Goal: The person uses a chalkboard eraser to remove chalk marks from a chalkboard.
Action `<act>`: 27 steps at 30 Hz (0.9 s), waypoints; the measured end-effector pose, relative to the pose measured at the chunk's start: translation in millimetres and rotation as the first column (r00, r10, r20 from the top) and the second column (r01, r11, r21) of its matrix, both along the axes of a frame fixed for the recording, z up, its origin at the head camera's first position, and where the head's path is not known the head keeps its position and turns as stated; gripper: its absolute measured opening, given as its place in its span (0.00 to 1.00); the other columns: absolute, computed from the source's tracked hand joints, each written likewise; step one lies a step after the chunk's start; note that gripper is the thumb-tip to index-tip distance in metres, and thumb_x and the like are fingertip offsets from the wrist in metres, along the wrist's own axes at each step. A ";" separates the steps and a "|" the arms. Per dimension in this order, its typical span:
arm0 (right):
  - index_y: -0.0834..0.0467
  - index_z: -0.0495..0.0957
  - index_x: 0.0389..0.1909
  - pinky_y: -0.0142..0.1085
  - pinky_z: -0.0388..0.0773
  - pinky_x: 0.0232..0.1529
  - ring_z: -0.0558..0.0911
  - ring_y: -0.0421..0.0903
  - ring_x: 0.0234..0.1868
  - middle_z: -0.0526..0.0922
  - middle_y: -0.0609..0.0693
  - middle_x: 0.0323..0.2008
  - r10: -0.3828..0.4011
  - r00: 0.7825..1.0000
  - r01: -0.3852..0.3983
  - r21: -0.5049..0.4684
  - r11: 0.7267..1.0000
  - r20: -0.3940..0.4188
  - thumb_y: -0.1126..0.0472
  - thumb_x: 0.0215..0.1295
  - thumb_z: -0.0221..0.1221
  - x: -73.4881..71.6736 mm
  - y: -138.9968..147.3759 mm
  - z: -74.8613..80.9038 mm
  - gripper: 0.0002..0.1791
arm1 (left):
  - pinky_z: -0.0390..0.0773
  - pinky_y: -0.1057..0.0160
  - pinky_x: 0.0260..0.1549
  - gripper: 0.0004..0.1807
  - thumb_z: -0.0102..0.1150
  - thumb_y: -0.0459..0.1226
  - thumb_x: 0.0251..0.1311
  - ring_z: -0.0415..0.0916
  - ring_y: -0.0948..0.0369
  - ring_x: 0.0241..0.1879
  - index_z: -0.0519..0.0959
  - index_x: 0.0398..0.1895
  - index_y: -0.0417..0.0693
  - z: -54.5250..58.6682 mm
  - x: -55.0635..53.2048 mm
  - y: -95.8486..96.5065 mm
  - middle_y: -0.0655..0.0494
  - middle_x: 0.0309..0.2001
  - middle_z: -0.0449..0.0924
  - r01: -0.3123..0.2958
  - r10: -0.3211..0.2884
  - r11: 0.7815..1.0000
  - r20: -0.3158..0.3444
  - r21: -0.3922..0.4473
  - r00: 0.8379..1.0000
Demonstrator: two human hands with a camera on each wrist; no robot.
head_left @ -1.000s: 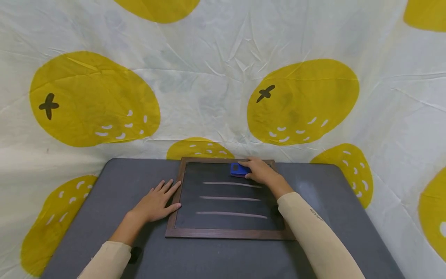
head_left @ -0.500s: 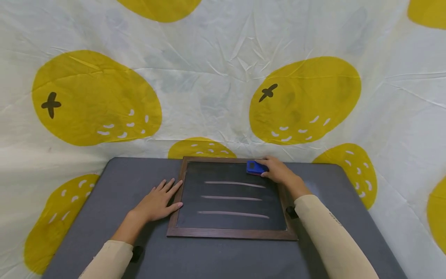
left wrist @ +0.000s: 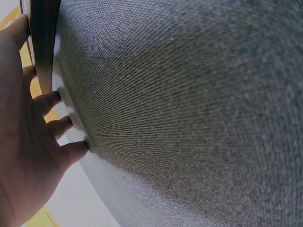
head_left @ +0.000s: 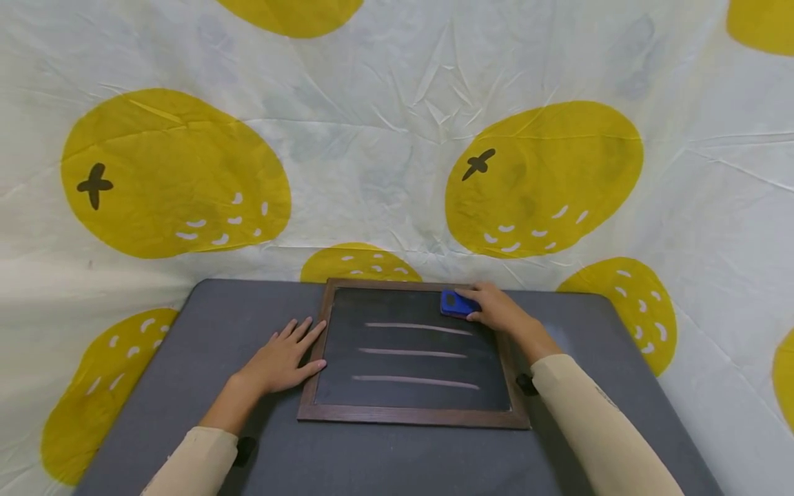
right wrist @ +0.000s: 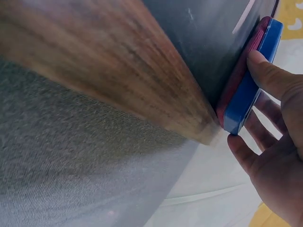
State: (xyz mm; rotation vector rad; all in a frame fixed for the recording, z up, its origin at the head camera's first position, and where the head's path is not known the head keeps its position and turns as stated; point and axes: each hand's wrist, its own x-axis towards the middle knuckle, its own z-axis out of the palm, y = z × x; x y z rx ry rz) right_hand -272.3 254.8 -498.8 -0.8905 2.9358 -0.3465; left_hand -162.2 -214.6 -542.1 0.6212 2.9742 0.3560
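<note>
A blackboard (head_left: 409, 394) in a brown wooden frame lies on the grey table, with three pale chalk lines (head_left: 412, 353) across it. My right hand (head_left: 499, 310) grips a blue board eraser (head_left: 455, 303) near the board's far right corner. In the right wrist view the eraser (right wrist: 251, 80) shows its reddish felt side against the board, thumb on one side and fingers on the other. My left hand (head_left: 279, 362) lies spread at the left side of the frame, thumb and index fingertip on the wood. The left wrist view shows that hand (left wrist: 33, 127) with its fingers extended.
The grey table (head_left: 384, 458) reaches back to a white cloth (head_left: 366, 172) printed with large yellow fruit shapes. Its far edge runs just behind the blackboard's frame.
My right hand has slid the eraser rightward along the board's far edge to the right corner, then shifted it slightly nearer. The left hand stays in place on the frame.
</note>
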 end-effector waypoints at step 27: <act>0.60 0.75 0.71 0.56 0.78 0.55 0.79 0.59 0.54 0.80 0.60 0.57 0.076 0.997 -0.076 0.023 0.997 -0.014 0.54 0.63 0.72 54.4 10.5 -2.9 0.36 | 0.58 0.25 0.68 0.44 0.49 0.64 0.72 0.50 0.32 0.79 0.54 0.84 0.56 0.0 -1.3 -1.0 0.39 0.81 0.55 0.001 -0.002 1.000 0.009 0.015 1.000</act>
